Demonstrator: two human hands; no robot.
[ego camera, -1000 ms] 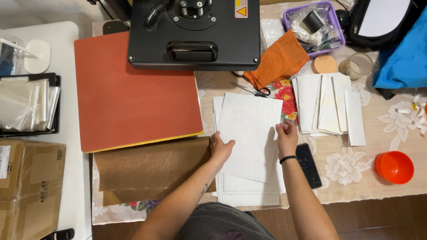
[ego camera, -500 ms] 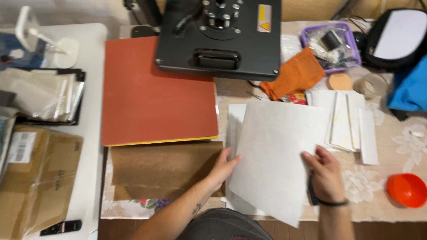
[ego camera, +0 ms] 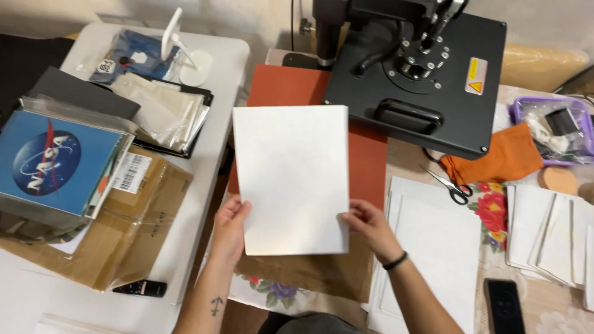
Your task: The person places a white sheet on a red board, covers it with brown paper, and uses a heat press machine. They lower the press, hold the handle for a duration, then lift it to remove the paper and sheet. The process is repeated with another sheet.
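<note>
1. Change since the earlier frames: the white sheet (ego camera: pixel 291 179) has left the paper stack (ego camera: pixel 433 247) at right and is now held up to the left, over the orange pad (ego camera: pixel 272 93) and the brown paper (ego camera: pixel 309 272). The view has also swung left, so more of the white side table (ego camera: pixel 216 68) shows.
2. Left hand (ego camera: pixel 230 230): fingers closed on the sheet's lower left edge, thumb on the front face.
3. Right hand (ego camera: pixel 370 226): fingers pinching the lower right edge of the same sheet; black band on the wrist.
4. Sheet: upright, portrait, roughly flat, its top edge overlapping the front corner of the black heat press (ego camera: pixel 414 74).
5. Worktop with flowered cloth (ego camera: pixel 495 210): scissors (ego camera: pixel 448 185) just beside the stack's top edge; orange cloth (ego camera: pixel 501 158) behind them; phone (ego camera: pixel 504 306) near the front edge; more white sheets (ego camera: pixel 550 235) fanned at far right; purple tray (ego camera: pixel 550 124) at the back.
6. Side table: cardboard package (ego camera: pixel 130 229), blue folder (ego camera: pixel 55 161), clear bags (ego camera: pixel 161 111), black remote (ego camera: pixel 139 288).
</note>
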